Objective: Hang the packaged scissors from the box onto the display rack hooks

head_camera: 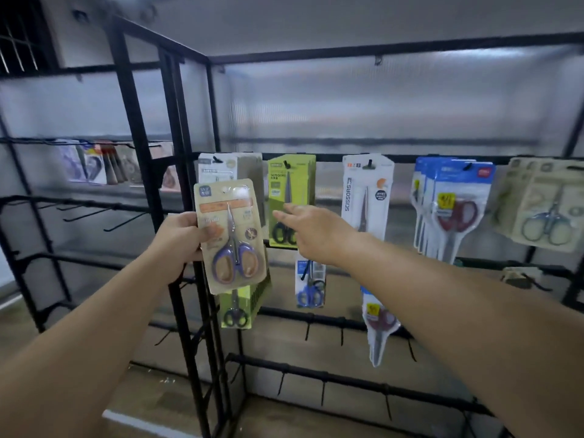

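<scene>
The left hand grips the packaged scissors by the card's left edge, with the thumb laid across the front of the card and the remaining fingers wrapped behind it. The pack is held upright, tilted slightly, in front of the left end of the display rack, and it overlaps a grey-white pack hanging on the upper rail behind it. The held item is a beige blister card with a small grey-blue logo at the top left, an orange band across the upper third, and a round hang hole near the top edge. The scissors sit under clear plastic with blades pointing up and purple handles with tan inner loops at the bottom. The right hand is extended forward with fingers straight and relaxed, holding nothing, its fingertips in front of the green pack hanging on the same rail; contact cannot be confirmed. Further right on this rail hang a white pack, a group of blue-topped packs with red-handled scissors, and beige packs. On the rail below hang a second green pack and a small blue-handled pack. Bare black hooks project from the lower rails.
</scene>
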